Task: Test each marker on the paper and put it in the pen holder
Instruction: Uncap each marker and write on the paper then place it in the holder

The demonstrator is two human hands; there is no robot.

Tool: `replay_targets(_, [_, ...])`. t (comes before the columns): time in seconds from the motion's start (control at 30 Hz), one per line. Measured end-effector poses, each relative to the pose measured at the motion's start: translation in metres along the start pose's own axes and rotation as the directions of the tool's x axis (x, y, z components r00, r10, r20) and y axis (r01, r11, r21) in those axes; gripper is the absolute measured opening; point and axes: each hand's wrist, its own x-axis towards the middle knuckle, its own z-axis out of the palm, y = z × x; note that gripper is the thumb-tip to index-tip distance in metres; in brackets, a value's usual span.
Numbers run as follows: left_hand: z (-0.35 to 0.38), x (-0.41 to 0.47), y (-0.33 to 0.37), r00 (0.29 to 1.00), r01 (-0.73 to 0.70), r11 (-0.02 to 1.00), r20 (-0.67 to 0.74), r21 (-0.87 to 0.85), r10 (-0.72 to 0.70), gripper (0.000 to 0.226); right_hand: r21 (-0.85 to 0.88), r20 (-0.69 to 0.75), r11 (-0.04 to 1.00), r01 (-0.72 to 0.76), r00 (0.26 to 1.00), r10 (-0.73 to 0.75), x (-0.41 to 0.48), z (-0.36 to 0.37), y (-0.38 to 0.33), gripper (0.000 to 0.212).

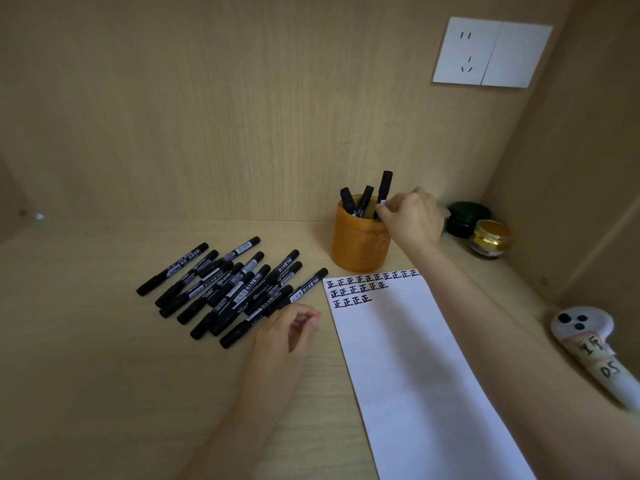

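Note:
An orange pen holder (358,249) stands at the back of the desk with a few black markers in it. My right hand (412,216) pinches one upright black marker (385,188) whose lower end is inside the holder. A white paper (408,368) lies in front of the holder, with rows of black test marks along its top. Left of the paper lies a pile of several black markers (235,289). My left hand (287,334) rests on the desk beside that pile, fingers loosely curled, holding nothing.
A dark green jar (465,220) and a gold-lidded glass jar (490,239) sit in the back right corner. A white labelled controller (588,351) lies at the right edge. A wall socket (491,51) is on the back panel. Wooden walls enclose the desk.

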Motion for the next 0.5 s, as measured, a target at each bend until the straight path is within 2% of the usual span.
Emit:
replay_targets(0.17, [0.002,0.004,-0.003,0.999,-0.033,0.990,-0.032,0.136,0.038,0.016,-0.094,0.094,0.995,0.033,0.995,-0.024,0.007,0.002,0.000,0.030])
replay_targets(0.33, [0.004,0.011,-0.004,0.974,-0.166,0.912,-0.084,0.374,0.212,0.025,-0.104,0.241,0.995,-0.008,0.970,0.033,0.017,0.002,-0.003,0.035])
replay_targets(0.4, [0.004,0.014,-0.002,0.973,-0.169,0.885,-0.070,0.433,0.220,0.030,-0.091,0.240,0.996,-0.003,0.971,0.025,0.016,0.003,-0.003,0.036])
replay_targets(0.5, [0.005,0.017,-0.003,0.986,-0.128,0.853,-0.030,0.505,0.166,0.038,0.020,0.138,0.999,0.030,0.990,-0.033,0.006,0.004,0.001,0.031])
